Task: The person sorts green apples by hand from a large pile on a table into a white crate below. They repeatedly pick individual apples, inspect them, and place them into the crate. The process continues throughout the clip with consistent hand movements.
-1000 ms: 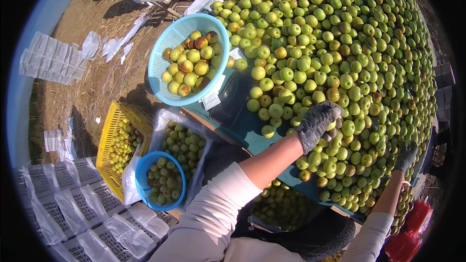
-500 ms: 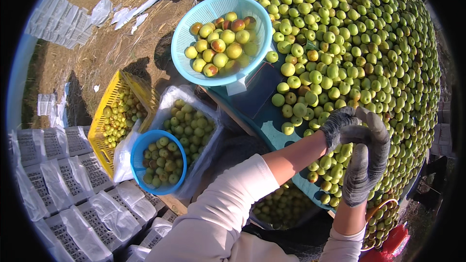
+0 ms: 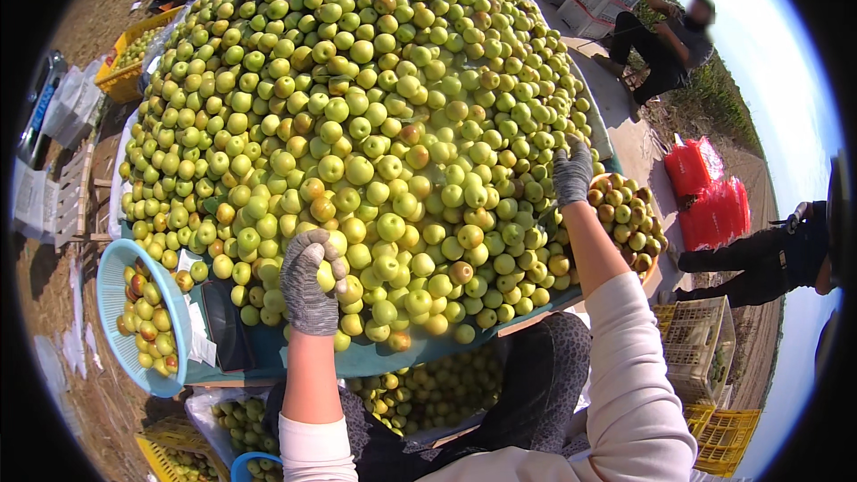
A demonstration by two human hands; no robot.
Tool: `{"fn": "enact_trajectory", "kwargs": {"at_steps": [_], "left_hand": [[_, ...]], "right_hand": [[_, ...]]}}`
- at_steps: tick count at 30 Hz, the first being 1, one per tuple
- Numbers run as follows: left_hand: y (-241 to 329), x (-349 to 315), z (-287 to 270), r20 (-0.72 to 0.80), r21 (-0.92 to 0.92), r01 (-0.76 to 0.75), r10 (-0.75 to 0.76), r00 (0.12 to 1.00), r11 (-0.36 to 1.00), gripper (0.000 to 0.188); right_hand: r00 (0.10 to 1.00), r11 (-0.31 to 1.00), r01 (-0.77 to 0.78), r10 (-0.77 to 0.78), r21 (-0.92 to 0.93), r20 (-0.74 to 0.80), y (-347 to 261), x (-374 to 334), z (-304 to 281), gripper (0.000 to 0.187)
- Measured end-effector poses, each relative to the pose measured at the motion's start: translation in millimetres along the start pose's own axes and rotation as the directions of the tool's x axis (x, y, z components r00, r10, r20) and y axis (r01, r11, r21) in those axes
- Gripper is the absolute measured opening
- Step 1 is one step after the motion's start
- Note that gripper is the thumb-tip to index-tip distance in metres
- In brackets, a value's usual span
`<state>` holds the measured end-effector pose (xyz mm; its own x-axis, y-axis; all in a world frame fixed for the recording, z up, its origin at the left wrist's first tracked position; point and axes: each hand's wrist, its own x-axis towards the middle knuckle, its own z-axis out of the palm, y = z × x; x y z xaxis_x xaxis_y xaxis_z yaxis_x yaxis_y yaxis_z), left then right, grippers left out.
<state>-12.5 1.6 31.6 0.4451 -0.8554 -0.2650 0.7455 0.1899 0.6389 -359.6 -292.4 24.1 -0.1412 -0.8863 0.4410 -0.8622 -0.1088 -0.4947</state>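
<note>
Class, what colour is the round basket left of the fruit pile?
Light blue; the basket shows in the head view.

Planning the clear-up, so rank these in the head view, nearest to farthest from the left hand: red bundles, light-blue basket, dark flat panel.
1. Dark flat panel: just left of the left hand.
2. Light-blue basket: farther left, past the panel.
3. Red bundles: far right, beyond the fruit pile.

Strong outdoor sunlight, pale hazy glare over the heap of round yellow-green fruit (image 3: 384,170), deep shade under the teal-topped table (image 3: 277,357), bright blue-white sky (image 3: 759,27) at right, edges bowed, black surround, dark-clothed seated person (image 3: 686,43) blurred at the head
</note>
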Motion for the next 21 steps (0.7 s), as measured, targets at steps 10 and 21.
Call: {"fn": "enact_trajectory", "kwargs": {"at_steps": [10,21], "left_hand": [[-2.7,-0.4,5.5,-0.009,0.116,-0.026,0.027,1.0,0.993,0.019],[-4.6,1.9,-0.3,0.026,0.074,-0.008,0.006,1.0,0.997,0.02]], "right_hand": [[0.947,0.999,-0.043,0.031,0.029,0.318,12.4,90.2,53.3,0.037],[0.905,0.99,-0.063,0.004,0.124,0.425,2.0,60.2,40.8,0.033]]}}
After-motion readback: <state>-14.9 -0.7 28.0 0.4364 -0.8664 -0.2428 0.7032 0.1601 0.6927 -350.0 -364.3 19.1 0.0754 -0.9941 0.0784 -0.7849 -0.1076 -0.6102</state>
